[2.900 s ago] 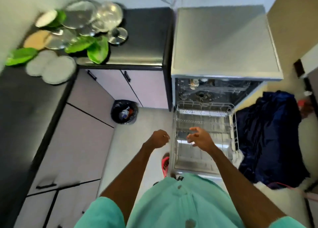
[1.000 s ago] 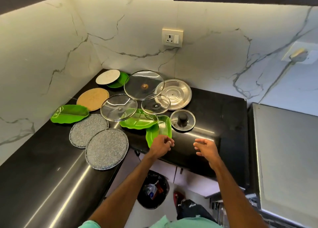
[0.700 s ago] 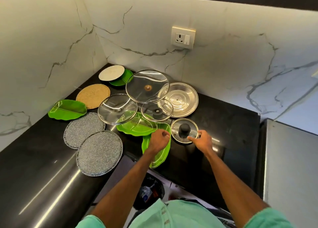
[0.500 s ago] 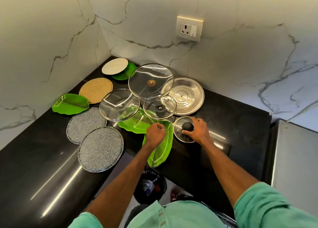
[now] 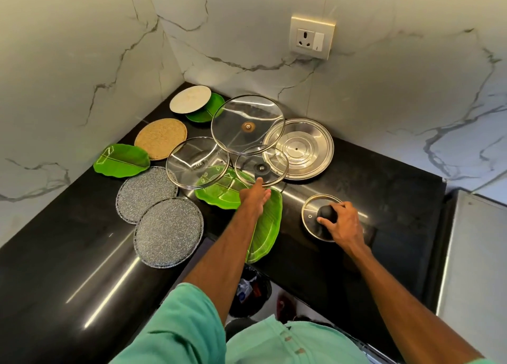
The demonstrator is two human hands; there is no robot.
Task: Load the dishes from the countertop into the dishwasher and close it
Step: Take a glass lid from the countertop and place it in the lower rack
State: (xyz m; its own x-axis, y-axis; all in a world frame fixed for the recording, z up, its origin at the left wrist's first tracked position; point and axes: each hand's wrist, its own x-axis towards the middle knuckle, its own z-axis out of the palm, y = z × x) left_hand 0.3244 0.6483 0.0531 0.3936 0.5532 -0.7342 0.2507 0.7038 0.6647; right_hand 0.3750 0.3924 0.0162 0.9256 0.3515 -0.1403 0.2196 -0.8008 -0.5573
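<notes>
The small lid (image 5: pixel 311 227) is over the black counter (image 5: pixel 384 188), at 3 o'clock of the other dishes and apart from them; whether it rests or is lifted cannot be told. The right hand (image 5: pixel 344 225) clenches its black knob (image 5: pixel 326 212) from 4 o'clock. At the lid's 9 o'clock a long leaf plate (image 5: pixel 267 232) pokes past the counter's edge. The left hand (image 5: pixel 255 199) is stretched over it, fingers straight and grasping nothing, tips at the rim of a mid lid (image 5: pixel 262 168); contact cannot be told. A steel lid (image 5: pixel 304 149) lies at that lid's 2 o'clock, a big lid (image 5: pixel 247 116) at 12, two grey mats (image 5: pixel 168 232) at 8. A wall socket (image 5: pixel 312 35) sits at 12.
</notes>
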